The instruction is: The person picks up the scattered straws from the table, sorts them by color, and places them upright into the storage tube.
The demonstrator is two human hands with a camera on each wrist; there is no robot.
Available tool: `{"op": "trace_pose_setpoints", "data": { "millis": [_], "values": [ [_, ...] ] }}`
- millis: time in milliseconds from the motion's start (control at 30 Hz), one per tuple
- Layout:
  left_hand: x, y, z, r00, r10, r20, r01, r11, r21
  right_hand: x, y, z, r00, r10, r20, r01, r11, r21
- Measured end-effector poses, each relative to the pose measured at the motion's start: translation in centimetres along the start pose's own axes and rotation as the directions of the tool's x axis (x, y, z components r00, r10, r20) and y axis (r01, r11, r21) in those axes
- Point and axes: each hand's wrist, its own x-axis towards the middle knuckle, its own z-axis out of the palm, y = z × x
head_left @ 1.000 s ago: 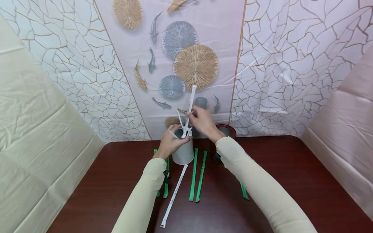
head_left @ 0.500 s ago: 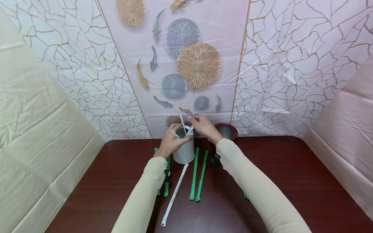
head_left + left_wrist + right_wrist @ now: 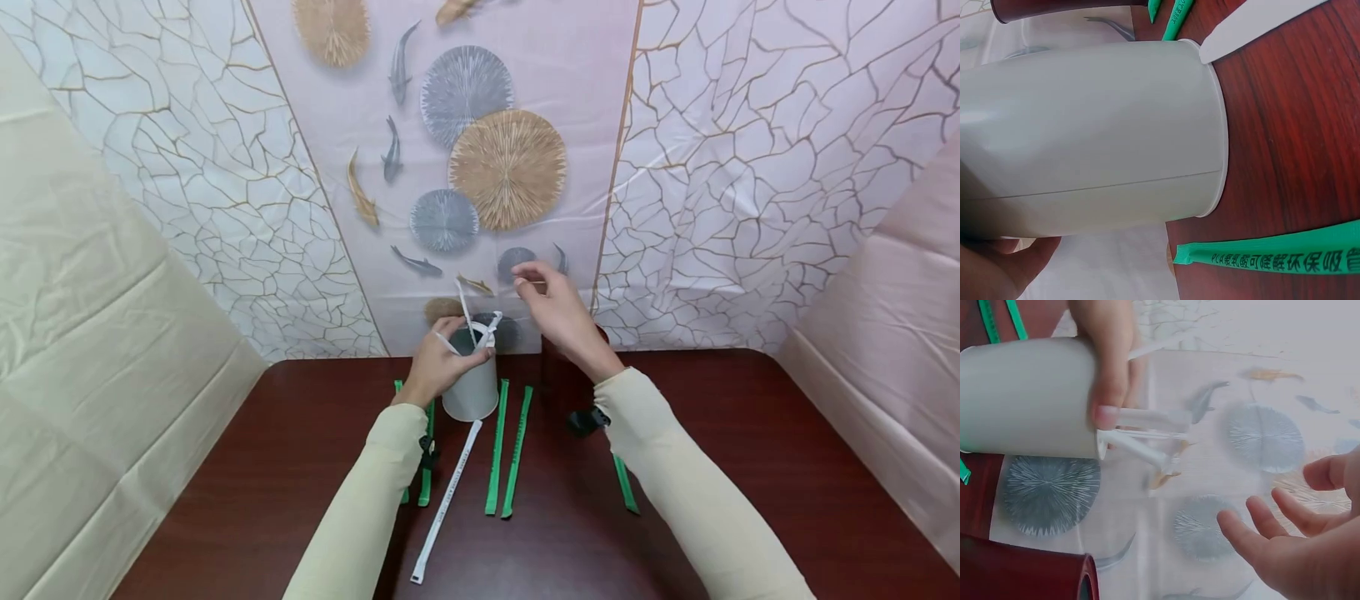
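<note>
A white canister [image 3: 471, 398] stands upright near the table's back edge. My left hand [image 3: 438, 364] grips it at the rim, thumb on the near side, as the right wrist view also shows. Several white paper-wrapped straws [image 3: 1140, 452] lean out of its mouth. My right hand [image 3: 557, 310] hangs in the air to the right of the canister and above it, fingers apart and loosely bent, holding nothing. In front of the canister lies one more white-wrapped straw [image 3: 447, 502]; its far end is at the canister's base in the left wrist view.
A dark red canister [image 3: 1025, 569] stands to the right, mostly hidden behind my right hand in the head view. Green-wrapped straws [image 3: 497, 450] lie on the dark wood table [image 3: 720, 433], some partly under my arms. A patterned cloth [image 3: 675, 208] hangs behind.
My right hand lowered a white-wrapped straw into the white canister, let go of it, and moved away up and to the right. The left hand has kept its grip on the canister.
</note>
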Motion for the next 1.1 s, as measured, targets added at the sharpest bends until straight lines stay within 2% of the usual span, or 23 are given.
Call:
{"op": "trace_pose_setpoints", "data": {
  "millis": [200, 333, 467, 567, 633, 733, 867, 1000, 1100],
  "values": [
    [-0.2, 0.1, 0.1, 1.000, -0.011, -0.015, 0.011, 1.000, -0.012, -1.4, 1.2, -0.5, 1.000, 0.004, 0.027, -0.003, 1.000, -0.020],
    [-0.3, 0.0, 0.2, 1.000, -0.005, -0.012, 0.005, 1.000, -0.008, -2.3, 3.5, -0.1, 1.000, 0.002, -0.025, -0.002, 1.000, -0.006],
    [-0.2, 0.0, 0.2, 1.000, 0.010, -0.026, -0.010, 1.000, -0.009, -4.1, 5.4, 1.2, 0.998, -0.012, -0.063, 0.010, 1.000, -0.029],
    [-0.1, 0.0, 0.1, 1.000, 0.015, -0.022, -0.015, 1.000, -0.014, -6.1, 6.3, 2.7, 0.998, 0.039, -0.051, -0.042, 0.998, -0.047],
    [0.0, 0.1, 0.0, 1.000, 0.010, -0.015, -0.010, 1.000, -0.013, -7.4, 6.8, 3.9, 0.994, 0.112, -0.018, -0.113, 0.993, -0.041],
    [0.1, 0.3, -0.2, 1.000, -0.007, -0.013, 0.007, 1.000, -0.015, -8.8, 7.3, 6.1, 0.967, 0.236, 0.095, -0.236, 0.972, -0.010],
    [0.0, 0.2, -0.3, 1.000, -0.021, -0.018, 0.021, 1.000, -0.019, -9.6, 7.9, 8.9, 0.906, 0.348, 0.241, -0.356, 0.934, -0.011],
    [0.0, 0.1, -0.1, 1.000, -0.015, -0.003, 0.015, 1.000, -0.021, -9.5, 8.5, 10.9, 0.865, 0.406, 0.294, -0.388, 0.914, -0.120],
    [-0.2, 0.0, -0.1, 1.000, -0.025, 0.002, 0.026, 0.999, -0.022, -9.0, 8.9, 12.0, 0.866, 0.391, 0.312, -0.342, 0.918, -0.201]
  ]
}}
